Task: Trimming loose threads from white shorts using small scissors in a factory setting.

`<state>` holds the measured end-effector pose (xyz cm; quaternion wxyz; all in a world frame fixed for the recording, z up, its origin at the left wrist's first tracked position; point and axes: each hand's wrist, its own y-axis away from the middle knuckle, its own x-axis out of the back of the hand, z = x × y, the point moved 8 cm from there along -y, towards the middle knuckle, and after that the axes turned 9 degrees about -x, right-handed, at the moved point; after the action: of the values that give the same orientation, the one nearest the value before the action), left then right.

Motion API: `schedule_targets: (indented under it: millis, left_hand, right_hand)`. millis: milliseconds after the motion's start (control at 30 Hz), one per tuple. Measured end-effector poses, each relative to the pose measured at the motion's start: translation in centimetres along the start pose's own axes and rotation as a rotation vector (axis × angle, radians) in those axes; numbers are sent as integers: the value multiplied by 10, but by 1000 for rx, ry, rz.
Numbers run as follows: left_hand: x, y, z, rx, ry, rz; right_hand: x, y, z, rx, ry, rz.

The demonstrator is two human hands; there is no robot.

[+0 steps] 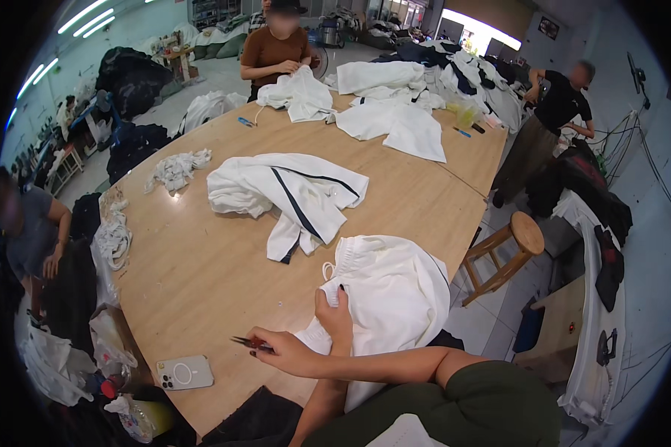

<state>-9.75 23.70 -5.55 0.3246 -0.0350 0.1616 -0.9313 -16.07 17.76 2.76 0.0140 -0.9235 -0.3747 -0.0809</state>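
My right hand [282,352] reaches across to the left and holds small red-handled thread snips [243,343] just above the wooden table [201,268]. My left hand [334,311] passes under that forearm and grips the near edge of a white garment [395,287] that lies bunched at the table's near right edge, with a drawstring loop showing at its top. My forearms are crossed.
A white phone [185,371] lies at the near left. A white jacket with dark stripes [291,194] sits mid-table, with fabric scraps [177,168] to its left. Other white garments lie at the far end, where a person [276,52] handles one. A wooden stool [525,232] stands to the right.
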Motion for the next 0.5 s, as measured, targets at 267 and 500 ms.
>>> schedule_targets:
  millis: [267, 500]
  left_hand:
    - [-3, -2, -9, -47, -11, 21]
    - [12, -2, -20, -64, -47, 71]
  right_hand:
    - [-1, 0, 49, -111, 178, 21]
    - [-15, 0, 68, -120, -88, 5]
